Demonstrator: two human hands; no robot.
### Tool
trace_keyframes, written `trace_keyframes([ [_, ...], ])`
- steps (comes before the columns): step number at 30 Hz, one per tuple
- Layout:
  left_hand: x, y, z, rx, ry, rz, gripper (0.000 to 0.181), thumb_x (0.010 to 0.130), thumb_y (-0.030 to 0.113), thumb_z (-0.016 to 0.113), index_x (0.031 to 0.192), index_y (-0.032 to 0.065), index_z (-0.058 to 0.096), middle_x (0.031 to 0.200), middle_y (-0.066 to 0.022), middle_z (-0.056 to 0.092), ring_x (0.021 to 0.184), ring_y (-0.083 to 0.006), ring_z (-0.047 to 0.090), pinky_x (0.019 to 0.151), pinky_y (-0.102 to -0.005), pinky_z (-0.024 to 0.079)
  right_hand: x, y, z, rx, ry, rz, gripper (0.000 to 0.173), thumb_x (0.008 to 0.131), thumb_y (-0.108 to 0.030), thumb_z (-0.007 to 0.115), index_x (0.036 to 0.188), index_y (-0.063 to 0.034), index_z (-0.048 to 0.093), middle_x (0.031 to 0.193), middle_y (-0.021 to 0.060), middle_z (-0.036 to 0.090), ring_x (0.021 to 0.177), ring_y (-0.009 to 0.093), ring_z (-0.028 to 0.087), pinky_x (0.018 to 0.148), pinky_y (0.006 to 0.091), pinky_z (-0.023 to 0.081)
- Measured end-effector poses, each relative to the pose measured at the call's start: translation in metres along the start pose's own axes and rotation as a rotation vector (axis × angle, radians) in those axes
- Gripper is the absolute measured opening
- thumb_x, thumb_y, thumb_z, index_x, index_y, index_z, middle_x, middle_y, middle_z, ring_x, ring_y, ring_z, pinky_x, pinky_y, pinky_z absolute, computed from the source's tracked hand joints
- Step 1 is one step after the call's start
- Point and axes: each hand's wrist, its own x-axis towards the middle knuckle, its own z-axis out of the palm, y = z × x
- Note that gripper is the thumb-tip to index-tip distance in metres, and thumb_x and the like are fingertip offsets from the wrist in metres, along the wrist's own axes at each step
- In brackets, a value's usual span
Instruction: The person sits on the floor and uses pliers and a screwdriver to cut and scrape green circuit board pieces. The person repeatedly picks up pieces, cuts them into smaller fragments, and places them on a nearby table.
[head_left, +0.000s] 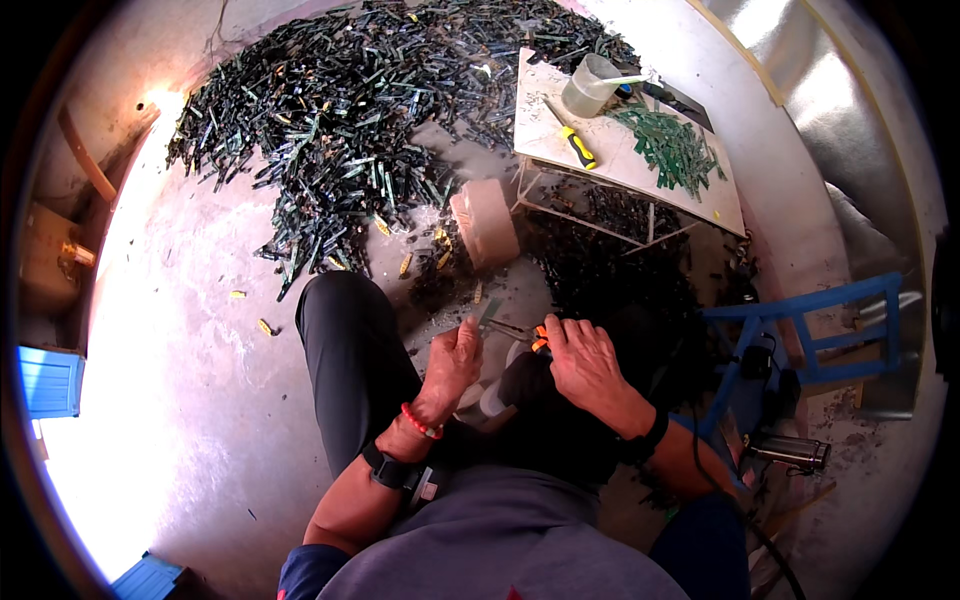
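Observation:
Between the thumb and fingers of my left hand (455, 352) is a thin green strip (491, 309), its far end sticking up past the fingertips. My right hand (589, 360) is closed around a hand tool with orange-and-black handles (540, 340), apparently long-nose pliers. Two slender metal jaws (510, 328) reach left from it to the lower edge of the strip. Whether they touch the strip is too small to tell. Both hands are above the floor between my knees.
A large heap of dark strips (345, 97) covers the floor ahead. On a low table (540, 127) are a plastic beaker (589, 88), a yellow-and-black screwdriver (579, 146) and green strips (671, 150). A pinkish block (487, 225) stands nearer. At right are a blue chair (810, 300) and a metal flask (791, 451).

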Motion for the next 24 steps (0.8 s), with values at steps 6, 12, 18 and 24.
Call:
trace_keyframes([
  [6, 0.000, -0.001, -0.001, 0.021, 0.002, 0.013, 0.048, 0.100, 0.046, 0.043, 0.069, 0.0086, 0.044, 0.056, 0.0017, 0.040, 0.045, -0.0082, 0.035, 0.041, -0.0249, 0.029, 0.000, 0.003, -0.003, 0.055, -0.077, -0.017, 0.048, 0.073, -0.008, 0.062, 0.118, 0.0039, 0.051, 0.096, 0.0150, 0.056, 0.093, 0.030, 0.055, 0.081, 0.0388, 0.044],
  [12, 0.000, -0.001, -0.001, 0.022, 0.026, 0.037, 0.048, 0.100, 0.046, 0.043, 0.069, 0.0091, 0.043, 0.057, 0.0021, 0.039, 0.045, -0.0076, 0.034, 0.041, -0.0244, 0.029, -0.003, -0.005, 0.002, 0.324, -0.216, 0.132, 0.036, 0.074, -0.010, 0.066, 0.105, 0.0007, 0.051, 0.094, 0.0169, 0.056, 0.091, 0.035, 0.056, 0.079, 0.0430, 0.048],
  [18, -0.002, -0.004, -0.005, -0.014, -0.024, -0.010, 0.050, 0.098, 0.050, 0.045, 0.068, 0.0095, 0.042, 0.057, 0.0017, 0.038, 0.046, -0.0084, 0.032, 0.042, -0.0252, 0.027, -0.010, 0.008, 0.013, 0.272, -0.083, 0.053, 0.033, 0.072, -0.012, 0.070, 0.098, -0.0023, 0.053, 0.090, 0.0148, 0.055, 0.085, 0.033, 0.058, 0.074, 0.0423, 0.049],
  [24, -0.006, 0.000, -0.008, 0.034, -0.210, -0.080, 0.051, 0.097, 0.052, 0.046, 0.068, 0.0093, 0.042, 0.057, 0.0011, 0.037, 0.047, -0.0094, 0.031, 0.043, -0.0251, 0.026, -0.006, 0.049, 0.009, 0.124, 0.106, -0.186, 0.035, 0.066, -0.005, 0.067, 0.100, -0.0022, 0.056, 0.080, 0.0098, 0.053, 0.076, 0.028, 0.056, 0.067, 0.0377, 0.048],
])
